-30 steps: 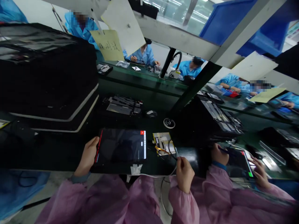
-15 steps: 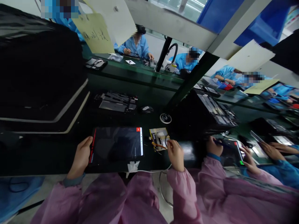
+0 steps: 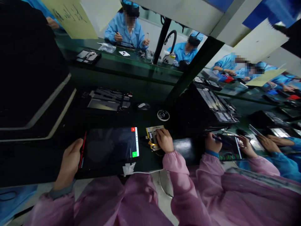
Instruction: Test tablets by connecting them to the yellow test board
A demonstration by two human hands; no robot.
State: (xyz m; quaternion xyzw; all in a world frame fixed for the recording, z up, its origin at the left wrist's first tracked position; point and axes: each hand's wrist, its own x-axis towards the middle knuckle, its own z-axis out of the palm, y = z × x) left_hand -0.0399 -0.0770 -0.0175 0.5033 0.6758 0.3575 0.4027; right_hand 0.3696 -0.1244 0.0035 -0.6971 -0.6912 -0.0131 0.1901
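Note:
A tablet point(image 3: 108, 146) lies at the front of the dark bench, its screen lit dark grey with a red and a green square at the right corners. My left hand point(image 3: 71, 157) grips its left edge, thumb on top. To the right of the tablet is a flat, yellow-edged battery point(image 3: 152, 130) with an orange ribbon point(image 3: 153, 144) at its lower side. My right hand point(image 3: 166, 140) rests over the battery's right part, fingers bent down onto its face; the fingertips are partly hidden.
Behind are a stack of tablet parts point(image 3: 105, 99), a computer mouse point(image 3: 143, 106) and a round white-rimmed opening point(image 3: 163, 115). A black covered stack point(image 3: 25, 69) fills the left. A slanted post point(image 3: 195, 70) and a co-worker's hand point(image 3: 213, 142) are to the right.
My right hand has moved from the ribbon's end onto the battery. A green square has appeared on the tablet's screen. The view has shifted, so the tablet sits further left.

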